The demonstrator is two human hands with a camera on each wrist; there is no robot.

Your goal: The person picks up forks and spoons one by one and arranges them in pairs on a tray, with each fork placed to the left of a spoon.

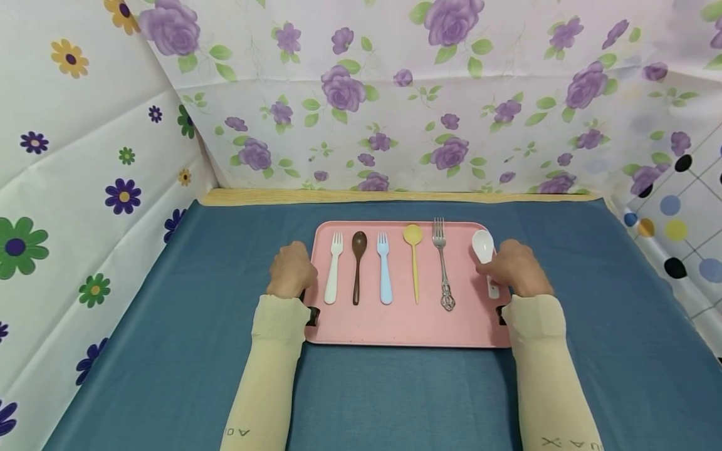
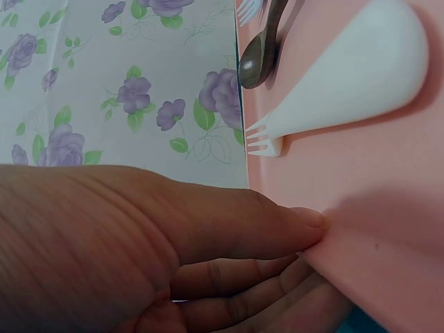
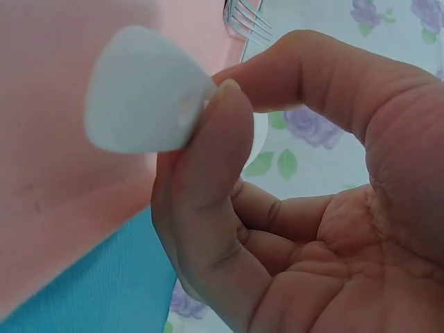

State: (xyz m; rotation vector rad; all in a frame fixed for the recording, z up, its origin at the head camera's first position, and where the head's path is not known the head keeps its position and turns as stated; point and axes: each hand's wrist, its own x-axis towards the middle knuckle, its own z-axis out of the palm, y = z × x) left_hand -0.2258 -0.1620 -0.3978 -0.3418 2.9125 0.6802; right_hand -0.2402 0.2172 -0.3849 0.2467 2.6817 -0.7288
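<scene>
A pink tray (image 1: 406,329) lies on the table, and my left hand (image 1: 291,270) grips its left rim. In the left wrist view the thumb (image 2: 277,220) presses on top while the other fingers go under the edge. My right hand (image 1: 517,268) pinches a white spoon (image 1: 482,244) by its handle between thumb and forefinger, over the tray's right side. From left to right on the tray lie a white fork (image 1: 331,275), a dark brown spoon (image 1: 358,263), a light blue fork (image 1: 385,275), a yellow spoon (image 1: 413,235) and a silver metal fork (image 1: 443,272).
A blue cloth (image 1: 406,398) covers the table around the tray. Along the far edge runs a yellowish strip (image 1: 395,196), with a purple-flowered sheet (image 1: 389,113) hanging behind it. Patterned sheets (image 1: 68,188) also hang at both sides.
</scene>
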